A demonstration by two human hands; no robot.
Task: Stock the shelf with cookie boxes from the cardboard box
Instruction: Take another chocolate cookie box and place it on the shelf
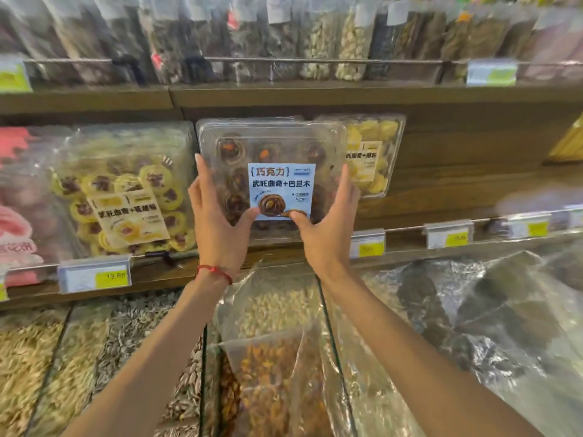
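Head view, as I read it from the remote station. The wooden shelf (473,171) fills the far half of the scene, its right part showing bare back panel. In the near half lie bulk bins: seeds (79,357) at left, clear bags of nuts (271,310) in the middle, and crinkled plastic liner (473,310) at right. On the tier above, a row of upright clear bags (315,36) holds dried goods, too blurred for me to name. On the middle tier, a large yellow-cookie pack (126,190) leans at left, beside pink packs (15,216) at the far left edge. The cookie box (271,146), a clear plastic tray of dark cookies, stands upright at the middle of this tier, held face-forward, in front of and partly covering a yellow-cookie box (375,152) at its right. My left hand (217,222) grips its left edge, fingers along the side and thumb on the front; my right hand (328,225) grips the right edge likewise. A pale blue label (280,190) sits on the box front between the thumbs. Price tags (94,277) hang along the shelf rail. A red string bracelet (214,271) circles the left wrist.
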